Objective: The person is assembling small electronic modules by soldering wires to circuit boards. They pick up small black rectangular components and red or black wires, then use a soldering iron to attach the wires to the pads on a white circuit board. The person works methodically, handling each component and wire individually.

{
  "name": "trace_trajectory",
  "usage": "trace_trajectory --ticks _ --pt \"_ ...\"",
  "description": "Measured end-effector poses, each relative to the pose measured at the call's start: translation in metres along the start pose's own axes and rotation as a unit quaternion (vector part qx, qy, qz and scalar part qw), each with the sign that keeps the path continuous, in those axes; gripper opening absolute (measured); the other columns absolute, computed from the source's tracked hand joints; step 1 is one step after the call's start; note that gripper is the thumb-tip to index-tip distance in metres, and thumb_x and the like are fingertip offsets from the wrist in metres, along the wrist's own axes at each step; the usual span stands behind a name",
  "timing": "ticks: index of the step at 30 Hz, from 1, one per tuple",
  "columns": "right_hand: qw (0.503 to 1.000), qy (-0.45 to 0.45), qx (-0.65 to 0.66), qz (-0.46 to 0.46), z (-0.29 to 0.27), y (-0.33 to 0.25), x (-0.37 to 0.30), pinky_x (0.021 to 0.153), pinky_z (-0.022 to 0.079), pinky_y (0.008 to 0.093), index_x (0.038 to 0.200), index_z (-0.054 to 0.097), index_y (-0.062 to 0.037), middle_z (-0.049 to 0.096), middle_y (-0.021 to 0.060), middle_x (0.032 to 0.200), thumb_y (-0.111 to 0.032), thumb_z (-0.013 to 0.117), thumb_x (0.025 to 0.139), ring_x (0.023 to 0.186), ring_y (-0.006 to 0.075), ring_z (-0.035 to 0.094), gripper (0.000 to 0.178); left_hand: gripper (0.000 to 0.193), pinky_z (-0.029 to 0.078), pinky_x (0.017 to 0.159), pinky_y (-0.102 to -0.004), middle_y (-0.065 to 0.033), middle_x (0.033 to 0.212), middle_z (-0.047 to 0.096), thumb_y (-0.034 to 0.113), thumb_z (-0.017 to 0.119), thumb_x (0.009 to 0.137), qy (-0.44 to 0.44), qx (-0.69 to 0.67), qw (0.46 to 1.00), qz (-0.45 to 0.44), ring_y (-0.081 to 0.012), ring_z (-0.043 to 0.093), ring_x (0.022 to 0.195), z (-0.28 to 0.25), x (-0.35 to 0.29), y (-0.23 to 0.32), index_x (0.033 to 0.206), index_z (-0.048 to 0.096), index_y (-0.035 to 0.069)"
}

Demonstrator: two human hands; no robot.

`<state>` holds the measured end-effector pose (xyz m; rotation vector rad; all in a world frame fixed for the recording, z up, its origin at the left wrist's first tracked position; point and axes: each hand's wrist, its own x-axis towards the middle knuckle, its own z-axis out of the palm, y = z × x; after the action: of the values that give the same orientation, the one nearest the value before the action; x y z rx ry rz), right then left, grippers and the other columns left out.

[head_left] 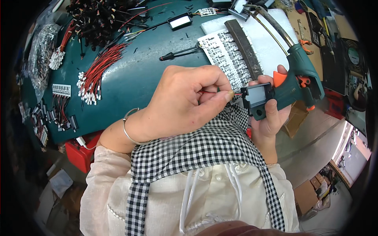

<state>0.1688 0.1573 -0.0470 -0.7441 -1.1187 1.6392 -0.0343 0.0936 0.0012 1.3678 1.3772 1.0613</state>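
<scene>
My left hand (189, 98), with a bangle at its wrist, pinches thin red and black wires (208, 92) between thumb and fingertips. They run toward a small black display housing (256, 95) with a pale grey rectangular window. My right hand (273, 112) holds this housing tilted, thumb on its near edge and fingers around the far side. Directly against the right hand is a green glue gun (303, 74) with an orange trigger (280, 79); a fingertip shows beside the trigger. Whether that hand also grips the gun's handle is hard to tell.
Behind my hands, a white sheet of small circuit boards (224, 49) lies under a dark bar (244, 49) on white foam (277, 27). Red wires with white connectors (104, 65) lie left on the green table (149, 43). Another display module (180, 21) is at the back.
</scene>
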Motion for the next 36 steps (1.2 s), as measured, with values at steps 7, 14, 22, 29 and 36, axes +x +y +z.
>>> trace_trajectory --ticks 7,14,22,29,36 --pt "1.000 -0.011 0.013 0.003 -0.003 0.004 0.000 0.083 0.056 0.0415 0.138 0.030 0.0040 0.062 0.0231 0.107 -0.027 0.077 0.080 0.094 0.0329 0.067 0.081 0.004 0.038 0.049 -0.0144 0.0044 0.066 0.057 -0.001 0.066 0.084 0.018 0.003 1.000 0.019 0.0026 0.046 0.056 0.009 0.004 -0.006 0.082 0.062 -0.002" --pt "1.000 -0.010 0.018 0.005 -0.003 0.003 0.002 0.084 0.056 0.0419 0.138 0.031 0.0043 0.062 0.0240 0.107 -0.026 0.078 0.079 0.094 0.0334 0.067 0.081 0.004 0.035 0.048 -0.0152 0.0048 0.064 0.056 -0.001 0.065 0.085 0.019 -0.001 1.000 0.003 0.0021 0.044 0.056 0.008 0.003 -0.007 0.082 0.062 -0.002" --pt "1.000 -0.006 0.026 0.014 -0.006 0.004 0.000 0.085 0.055 0.0430 0.137 0.032 0.0040 0.062 0.0246 0.107 -0.024 0.079 0.078 0.095 0.0341 0.066 0.081 0.004 0.034 0.048 -0.0151 0.0053 0.063 0.054 -0.002 0.064 0.085 0.026 -0.010 1.000 -0.008 0.0015 0.044 0.056 0.010 0.004 -0.008 0.082 0.062 -0.002" --pt "1.000 -0.009 0.021 0.016 -0.005 0.005 0.001 0.085 0.056 0.0428 0.138 0.030 0.0038 0.062 0.0246 0.106 -0.025 0.080 0.077 0.095 0.0339 0.067 0.084 0.005 0.030 0.046 -0.0158 0.0069 0.060 0.051 -0.001 0.065 0.085 0.029 -0.002 1.000 0.003 0.0024 0.040 0.053 0.012 0.004 -0.011 0.080 0.062 -0.001" --pt "0.999 0.006 -0.012 0.031 -0.002 0.003 0.000 0.081 0.057 0.0392 0.139 0.030 0.0038 0.062 0.0180 0.106 -0.034 0.081 0.075 0.094 0.0279 0.066 0.090 0.006 0.029 0.045 -0.0163 0.0074 0.060 0.051 0.000 0.065 0.085 0.016 0.006 1.000 -0.004 0.0024 0.038 0.051 0.011 0.005 -0.012 0.080 0.061 -0.001"
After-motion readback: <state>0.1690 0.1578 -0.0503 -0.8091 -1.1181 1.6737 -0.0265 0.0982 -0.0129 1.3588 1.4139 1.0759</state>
